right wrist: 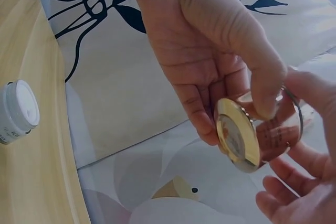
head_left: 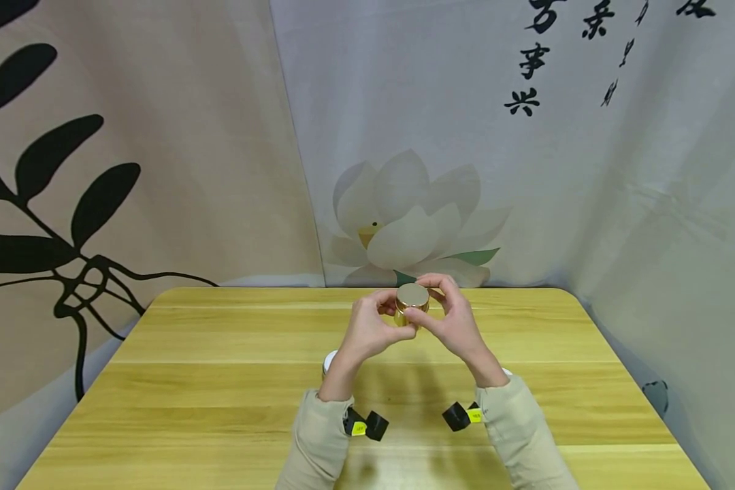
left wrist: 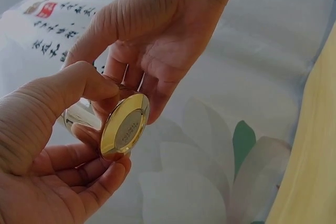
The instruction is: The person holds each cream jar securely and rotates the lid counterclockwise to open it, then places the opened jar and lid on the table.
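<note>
Both hands hold a shiny gold cosmetic jar [head_left: 413, 297] over the far part of the table, its flat round top facing up. My left hand [head_left: 372, 327] grips it from the left, with thumb and fingers about its side. From the right, my right hand [head_left: 450, 320] pinches the jar between thumb and fingers. In the left wrist view the jar's gold base [left wrist: 125, 128] shows, with small print in its middle. The right wrist view shows lettering on the shiny side of the jar [right wrist: 275, 137].
On the wooden table [head_left: 220, 395], a small jar with a white top [right wrist: 21, 109] stands left of my left wrist. Another white object [head_left: 506, 371] is mostly hidden behind my right wrist. A printed cloth backdrop [head_left: 208, 136] hangs behind the table's far edge.
</note>
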A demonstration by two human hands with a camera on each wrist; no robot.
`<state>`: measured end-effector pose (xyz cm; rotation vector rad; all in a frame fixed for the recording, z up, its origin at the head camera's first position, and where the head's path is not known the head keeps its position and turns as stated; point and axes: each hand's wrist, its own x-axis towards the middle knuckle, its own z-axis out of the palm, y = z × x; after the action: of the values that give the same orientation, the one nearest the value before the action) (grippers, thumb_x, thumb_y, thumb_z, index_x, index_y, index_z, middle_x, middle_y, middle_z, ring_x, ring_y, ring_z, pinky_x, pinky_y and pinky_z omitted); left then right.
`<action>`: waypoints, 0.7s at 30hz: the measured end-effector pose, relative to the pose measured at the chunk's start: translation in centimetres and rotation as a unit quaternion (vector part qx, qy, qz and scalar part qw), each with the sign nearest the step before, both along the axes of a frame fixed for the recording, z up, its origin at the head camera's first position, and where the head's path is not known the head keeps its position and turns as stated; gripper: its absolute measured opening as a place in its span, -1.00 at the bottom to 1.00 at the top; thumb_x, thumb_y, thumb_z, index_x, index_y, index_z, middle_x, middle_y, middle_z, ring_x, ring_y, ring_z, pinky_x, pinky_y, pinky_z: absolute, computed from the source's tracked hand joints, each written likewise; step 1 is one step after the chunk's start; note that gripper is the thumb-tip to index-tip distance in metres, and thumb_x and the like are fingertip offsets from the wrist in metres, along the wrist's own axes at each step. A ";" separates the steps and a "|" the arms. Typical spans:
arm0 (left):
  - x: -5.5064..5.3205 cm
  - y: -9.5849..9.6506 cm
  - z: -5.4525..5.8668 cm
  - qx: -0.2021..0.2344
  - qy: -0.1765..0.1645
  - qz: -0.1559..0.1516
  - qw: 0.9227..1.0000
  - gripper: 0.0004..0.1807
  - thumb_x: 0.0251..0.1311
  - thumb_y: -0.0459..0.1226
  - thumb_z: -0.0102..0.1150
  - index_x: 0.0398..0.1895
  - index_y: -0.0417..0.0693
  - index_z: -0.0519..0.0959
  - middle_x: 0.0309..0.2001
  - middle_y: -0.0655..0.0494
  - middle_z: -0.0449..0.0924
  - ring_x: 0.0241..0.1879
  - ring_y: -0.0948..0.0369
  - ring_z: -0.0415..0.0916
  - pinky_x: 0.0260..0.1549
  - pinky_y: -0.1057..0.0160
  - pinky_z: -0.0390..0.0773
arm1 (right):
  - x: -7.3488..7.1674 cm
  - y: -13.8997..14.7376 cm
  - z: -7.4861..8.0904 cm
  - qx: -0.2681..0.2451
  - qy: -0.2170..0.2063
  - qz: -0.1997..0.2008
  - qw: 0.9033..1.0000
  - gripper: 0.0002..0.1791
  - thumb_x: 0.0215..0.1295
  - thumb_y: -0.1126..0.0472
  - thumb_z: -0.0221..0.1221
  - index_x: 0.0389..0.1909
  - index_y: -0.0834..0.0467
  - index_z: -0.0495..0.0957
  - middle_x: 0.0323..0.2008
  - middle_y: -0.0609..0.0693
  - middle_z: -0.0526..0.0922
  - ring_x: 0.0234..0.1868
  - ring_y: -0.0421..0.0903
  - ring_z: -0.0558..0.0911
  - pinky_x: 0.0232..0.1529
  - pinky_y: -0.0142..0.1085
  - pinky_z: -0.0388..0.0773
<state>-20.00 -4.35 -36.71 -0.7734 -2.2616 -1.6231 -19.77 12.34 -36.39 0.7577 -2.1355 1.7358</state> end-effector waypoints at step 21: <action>-0.1 0.0 -0.2 -0.007 -0.002 0.007 1.000 -0.69 -0.19 -0.39 0.39 -0.27 -0.21 0.62 -0.42 0.05 0.53 -0.40 0.18 0.48 -0.32 0.32 0.56 | 0.0 0.0 0.0 -0.001 -0.019 -0.001 1.000 -0.55 0.08 0.46 0.26 0.02 0.37 0.39 0.07 0.21 0.36 0.17 0.00 0.32 0.25 -0.19 0.24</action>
<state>-20.14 -4.35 -36.94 -0.7577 -2.2781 -1.6057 -19.73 12.34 -36.36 0.7283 -2.1573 1.7661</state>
